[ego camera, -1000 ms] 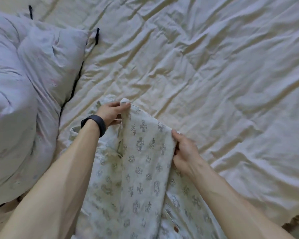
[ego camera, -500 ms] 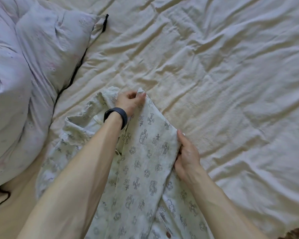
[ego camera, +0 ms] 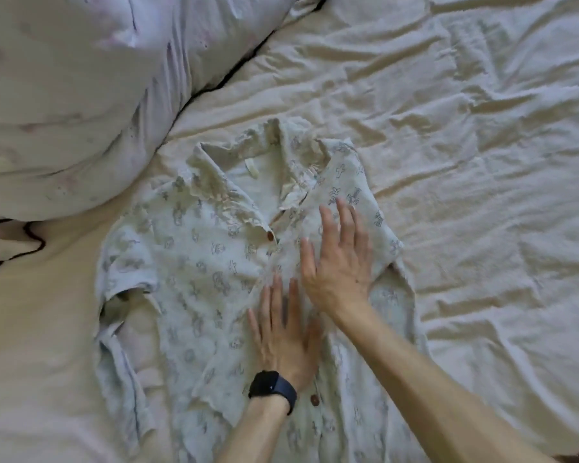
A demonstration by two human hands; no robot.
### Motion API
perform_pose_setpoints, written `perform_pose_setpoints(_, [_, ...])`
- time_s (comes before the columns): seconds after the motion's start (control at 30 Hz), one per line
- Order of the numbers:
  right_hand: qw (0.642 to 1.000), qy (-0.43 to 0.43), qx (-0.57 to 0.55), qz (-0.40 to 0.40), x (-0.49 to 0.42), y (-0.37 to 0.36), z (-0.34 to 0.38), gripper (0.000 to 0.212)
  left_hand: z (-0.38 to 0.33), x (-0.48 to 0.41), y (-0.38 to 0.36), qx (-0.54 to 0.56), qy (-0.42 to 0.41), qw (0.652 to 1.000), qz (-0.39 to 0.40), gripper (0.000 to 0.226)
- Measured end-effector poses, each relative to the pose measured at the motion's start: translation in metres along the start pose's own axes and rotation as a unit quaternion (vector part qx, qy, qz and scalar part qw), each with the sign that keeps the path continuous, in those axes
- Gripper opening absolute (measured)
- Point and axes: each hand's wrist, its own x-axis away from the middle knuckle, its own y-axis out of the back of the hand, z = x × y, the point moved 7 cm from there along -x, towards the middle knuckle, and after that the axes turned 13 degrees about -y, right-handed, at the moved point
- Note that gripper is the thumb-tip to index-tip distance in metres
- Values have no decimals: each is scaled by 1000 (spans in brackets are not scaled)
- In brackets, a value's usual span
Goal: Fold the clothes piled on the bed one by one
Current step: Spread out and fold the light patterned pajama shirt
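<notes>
Shirt point(ego camera: 194, 269): lies front-up on the bed sheet point(ego camera: 465, 162), collar point(ego camera: 221, 182) at the far end, just beside the bunched duvet point(ego camera: 81, 95).
Left hand point(ego camera: 281, 339): fingers straight, palm flat on the button placket, likely pinning the two fronts together.
Right hand point(ego camera: 338, 272): fingers spread, flat on the chest panel, apparently smoothing it before folding.
Look: pale crinkled fabric, small grey print, brown buttons point(ego camera: 270, 235), the sleeve nearest the duvet rumpled.

A printed shirt point(ego camera: 194, 262) is spread on the bed point(ego camera: 482, 162); left hand point(ego camera: 281, 332) and right hand point(ego camera: 340, 262) are pressed flat on it.
</notes>
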Motion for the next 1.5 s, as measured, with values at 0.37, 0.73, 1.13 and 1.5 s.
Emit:
perform_pose_setpoints(0.37, [966,91,237,52,-36,-36,-31,86,67,81,-34,-108,31,993,19,71])
perform_pose_setpoints(0.73, [932,57,296,200,91,-82,-50,77,113,150,-25,-51,110,992,-15,71])
perform_pose_setpoints(1.13, [903,250,250,246,223,-147,130,70,302,218,67,194,419,877,-134,65])
perform_pose_setpoints(1.5, [862,131,370,320,234,-211,162,72,394,224,226,-46,124,934,-332,25])
